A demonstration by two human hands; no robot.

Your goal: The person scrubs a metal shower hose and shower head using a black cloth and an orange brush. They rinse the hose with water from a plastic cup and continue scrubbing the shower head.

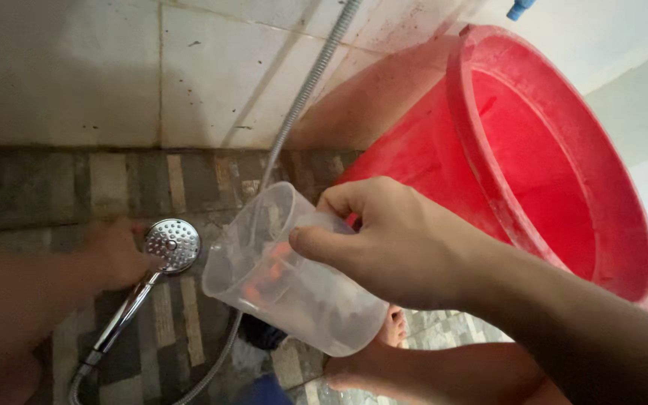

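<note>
My right hand (395, 240) grips a clear plastic measuring jug (283, 277) by its handle side, with the jug tilted and its mouth facing up and left. A chrome hand shower head (172, 244) lies low on the left, its face turned toward the jug's rim. My left hand (114, 251) rests against the shower head's left side and handle; its fingers are partly hidden. A flexible metal hose (305, 94) runs from the shower up the wall.
A large red plastic tub (564, 172) leans against the white tiled wall (114, 67) on the right. The floor has grey and brown mosaic tiles (54, 187). My bare foot (391, 330) shows beneath the jug. A blue fitting (520, 7) sits at the top.
</note>
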